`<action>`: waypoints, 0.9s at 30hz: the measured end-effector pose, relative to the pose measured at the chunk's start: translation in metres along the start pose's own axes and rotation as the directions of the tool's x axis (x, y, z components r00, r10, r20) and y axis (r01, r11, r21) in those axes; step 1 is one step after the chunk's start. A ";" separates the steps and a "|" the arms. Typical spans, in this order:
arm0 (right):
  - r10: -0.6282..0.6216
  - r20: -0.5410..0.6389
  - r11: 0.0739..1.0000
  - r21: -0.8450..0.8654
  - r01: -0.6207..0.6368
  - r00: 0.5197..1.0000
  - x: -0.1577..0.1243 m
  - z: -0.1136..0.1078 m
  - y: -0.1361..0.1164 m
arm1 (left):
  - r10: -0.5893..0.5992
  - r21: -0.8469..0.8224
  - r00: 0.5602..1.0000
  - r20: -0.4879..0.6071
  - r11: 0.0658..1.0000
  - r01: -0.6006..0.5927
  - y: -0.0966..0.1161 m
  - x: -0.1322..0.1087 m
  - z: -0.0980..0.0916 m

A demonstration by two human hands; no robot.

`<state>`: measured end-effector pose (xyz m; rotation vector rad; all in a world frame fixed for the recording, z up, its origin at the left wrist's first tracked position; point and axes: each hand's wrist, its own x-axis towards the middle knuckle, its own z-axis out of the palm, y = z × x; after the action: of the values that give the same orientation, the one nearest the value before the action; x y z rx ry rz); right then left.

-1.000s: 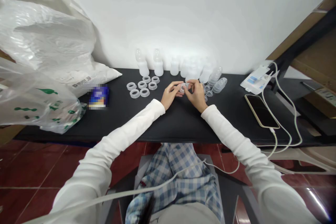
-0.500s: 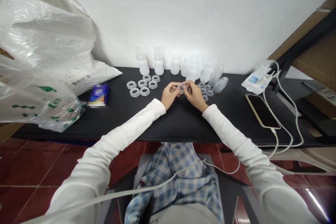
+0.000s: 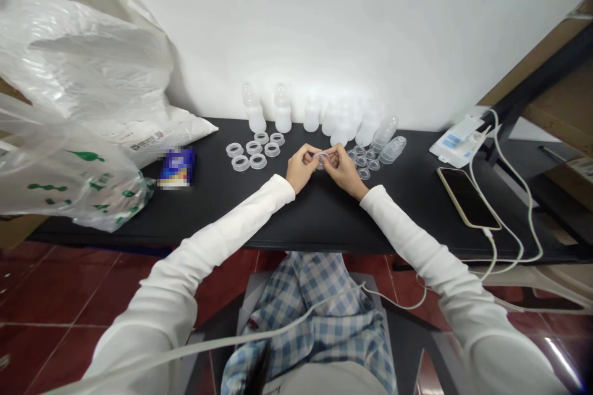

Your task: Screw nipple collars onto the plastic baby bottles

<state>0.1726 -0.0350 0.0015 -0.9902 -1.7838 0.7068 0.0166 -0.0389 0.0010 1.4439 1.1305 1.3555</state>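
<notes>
Both hands meet above the black table, holding a translucent bottle collar ring (image 3: 320,156) between them. My left hand (image 3: 300,168) pinches its left side, and my right hand (image 3: 343,171) has thumb and fingers closed on its right side. Whether a nipple sits inside the ring is too small to tell. Several similar collar rings (image 3: 258,162) lie flat to the left. Close beside my right hand is a cluster of small clear nipples (image 3: 364,173), partly hidden by it. Behind stand white baby bottles (image 3: 312,116), and two at the left wear clear domed caps (image 3: 281,95).
Clear domed caps (image 3: 393,150) lie nested at the right of the bottles. A phone (image 3: 467,199) with a white cable and a white-blue package (image 3: 458,142) are farther right. Large plastic bags (image 3: 88,74) and a blue packet (image 3: 178,166) occupy the left. A white wall rises behind.
The view has shifted slightly, so everything appears a little farther right. Both hands stay on the collar ring, with only a small shift of the fingers around it.
</notes>
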 end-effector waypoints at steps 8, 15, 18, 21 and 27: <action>-0.001 0.008 1.000 0.021 0.001 1.000 0.000 0.000 0.005 | 0.018 0.056 1.000 0.009 0.998 -0.018 -0.003 -0.001 0.000; -0.036 -0.010 0.999 -0.026 0.036 0.999 0.000 -0.001 0.008 | -0.017 0.003 0.999 0.046 1.000 0.017 -0.009 0.003 0.001; -0.028 -0.006 0.999 -0.020 0.027 1.000 0.001 -0.003 0.007 | -0.021 -0.041 0.998 0.061 0.999 0.024 -0.010 0.005 0.000; 0.003 0.014 1.000 -0.004 -0.003 1.000 0.002 -0.006 0.006 | 0.000 -0.033 0.999 0.050 0.999 0.002 -0.011 0.007 -0.002; 0.038 0.052 0.997 0.071 -0.042 0.998 0.002 -0.005 0.010 | 0.121 0.142 0.991 0.054 0.982 -0.127 -0.011 0.008 -0.007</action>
<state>0.1799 -0.0282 -0.0038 -0.9695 -1.7732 0.8222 0.0091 -0.0282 -0.0075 1.6658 1.1456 1.3415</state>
